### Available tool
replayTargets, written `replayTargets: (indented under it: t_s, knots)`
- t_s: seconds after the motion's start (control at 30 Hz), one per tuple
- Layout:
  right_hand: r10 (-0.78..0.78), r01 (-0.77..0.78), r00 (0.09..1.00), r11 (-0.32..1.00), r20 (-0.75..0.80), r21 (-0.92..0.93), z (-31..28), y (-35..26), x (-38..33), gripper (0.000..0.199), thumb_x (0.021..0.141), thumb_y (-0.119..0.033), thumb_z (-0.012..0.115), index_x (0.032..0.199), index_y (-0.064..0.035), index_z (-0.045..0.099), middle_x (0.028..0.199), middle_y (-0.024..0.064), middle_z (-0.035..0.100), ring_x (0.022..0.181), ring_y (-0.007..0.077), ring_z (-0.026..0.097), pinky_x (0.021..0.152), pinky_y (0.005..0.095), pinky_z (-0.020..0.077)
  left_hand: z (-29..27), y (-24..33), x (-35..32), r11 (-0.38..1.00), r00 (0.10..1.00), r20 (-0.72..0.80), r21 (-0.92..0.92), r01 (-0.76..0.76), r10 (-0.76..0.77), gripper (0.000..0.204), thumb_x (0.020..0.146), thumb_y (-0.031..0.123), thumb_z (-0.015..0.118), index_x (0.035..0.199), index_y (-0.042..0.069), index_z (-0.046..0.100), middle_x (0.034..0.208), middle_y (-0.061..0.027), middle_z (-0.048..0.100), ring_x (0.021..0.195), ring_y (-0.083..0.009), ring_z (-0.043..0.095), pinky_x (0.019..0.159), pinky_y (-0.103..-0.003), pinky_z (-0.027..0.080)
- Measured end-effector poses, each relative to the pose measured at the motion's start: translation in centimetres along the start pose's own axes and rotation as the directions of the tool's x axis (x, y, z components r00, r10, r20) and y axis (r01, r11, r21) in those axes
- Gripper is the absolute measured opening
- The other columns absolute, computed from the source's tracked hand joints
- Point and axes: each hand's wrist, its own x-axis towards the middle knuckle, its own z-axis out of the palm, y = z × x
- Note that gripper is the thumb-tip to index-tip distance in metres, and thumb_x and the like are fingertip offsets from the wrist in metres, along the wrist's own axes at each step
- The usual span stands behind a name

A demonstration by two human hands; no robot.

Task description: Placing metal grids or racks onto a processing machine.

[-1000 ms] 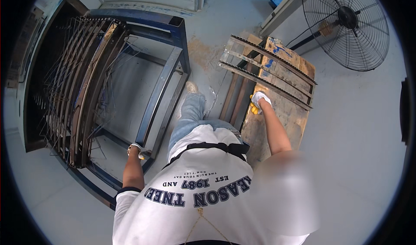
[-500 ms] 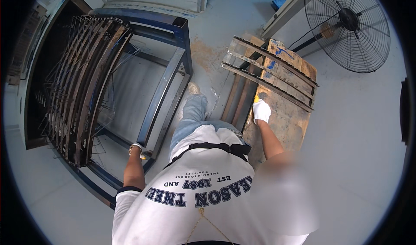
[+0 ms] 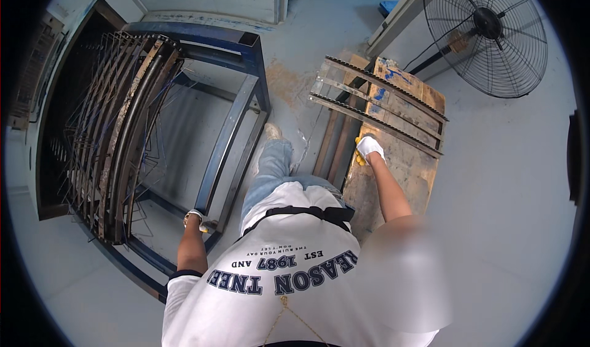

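My left hand (image 3: pixel 194 217), in a white glove with yellow on the fingers, is closed at the near end of a blue steel frame (image 3: pixel 225 144); the frame partly hides its fingers. My right hand (image 3: pixel 370 147), gloved the same way, is over the left edge of a worn wooden board (image 3: pixel 402 166). Its yellow fingers look apart, with nothing visible in them. Just beyond that hand, a metal rack with toothed rails (image 3: pixel 381 104) lies across the board. Left of the frame, a curved bank of rusty slats with wire hooks (image 3: pixel 117 138) comes out of a dark opening.
A large black pedestal fan (image 3: pixel 487 24) stands at the far right beside a pale post (image 3: pixel 396 18). Dark steel beams (image 3: pixel 335 141) run along the board's left side. Brown dust (image 3: pixel 286 83) lies on the grey floor ahead of my foot.
My right hand has turned and moved slightly nearer, with more of its yellow fingers showing. The slats have shifted, and a dark round bar now shows among them. My left hand stays at the frame.
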Motion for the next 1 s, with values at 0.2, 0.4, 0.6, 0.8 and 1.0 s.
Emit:
replayTargets:
  t_s: [0.2, 0.4, 0.6, 0.8, 1.0]
  knots:
    - [0.065, -0.074, 0.994, 0.99, 0.084, 0.119, 1.2, 2.1, 1.7, 0.025, 0.075, -0.024, 0.046, 0.076, -0.0018, 0.056, 0.069, 0.0152, 0.057, 0.059, 0.0268, 0.056, 0.05, 0.0358, 0.0435, -0.7, -0.4, 4.3, 0.994, 0.995, 0.046, -0.057, 0.089, -0.087, 0.026, 0.074, 0.036, 0.047, 0.094, 0.02, 0.053, 0.106, 0.0011, 0.049, 0.096, -0.0096, 0.046, 0.082, -0.027, 0.035]
    - [-0.369, 0.278, 0.897, 0.899, -0.243, -0.338, 1.1, 0.5, 0.3, 0.027, 0.077, -0.025, 0.045, 0.07, -0.0007, 0.055, 0.064, 0.0137, 0.056, 0.049, 0.0268, 0.055, 0.042, 0.037, 0.0432, 0.1, -1.2, 4.4, 0.998, 0.999, -0.033, -0.066, -0.002, -0.001, 0.042, 0.07, 0.044, 0.051, 0.091, 0.008, 0.051, 0.081, -0.0062, 0.058, 0.066, -0.017, 0.053, 0.068, -0.029, 0.041]
    - [0.164, -0.212, 0.948, 0.965, 0.272, 0.158, -0.9, -1.6, -0.1, 0.028, 0.079, -0.024, 0.041, 0.072, -0.0008, 0.055, 0.064, 0.0144, 0.057, 0.049, 0.0274, 0.056, 0.04, 0.0376, 0.0435, 0.0, 0.3, -1.4, 1.0, 0.994, -0.107, 0.002, 0.01, -0.01, 0.042, 0.067, 0.045, 0.053, 0.088, 0.008, 0.053, 0.078, -0.0052, 0.058, 0.066, -0.0153, 0.053, 0.068, -0.029, 0.041]
    - [0.14, -0.181, 0.96, 0.971, 0.243, 0.156, -1.1, -1.6, -0.7, 0.029, 0.079, -0.024, 0.041, 0.07, -0.0003, 0.055, 0.06, 0.0146, 0.056, 0.047, 0.0267, 0.055, 0.039, 0.037, 0.0432, 0.0, 0.4, -3.2, 0.995, 0.983, -0.161, 0.047, -0.083, 0.089, 0.041, 0.067, 0.045, 0.053, 0.088, 0.01, 0.053, 0.079, -0.0053, 0.058, 0.066, -0.0149, 0.053, 0.068, -0.029, 0.041]
    - [0.132, -0.161, 0.978, 0.969, 0.161, 0.187, -1.4, -2.5, -1.8, 0.022, 0.076, -0.018, 0.045, 0.067, -0.0009, 0.057, 0.06, 0.0123, 0.056, 0.048, 0.0251, 0.055, 0.04, 0.0349, 0.0427, -0.1, 0.0, 0.5, 0.993, 0.994, -0.105, -0.115, -0.003, -0.009, 0.044, 0.067, 0.045, 0.053, 0.092, 0.009, 0.051, 0.083, -0.0051, 0.057, 0.07, -0.0145, 0.053, 0.071, -0.028, 0.04]
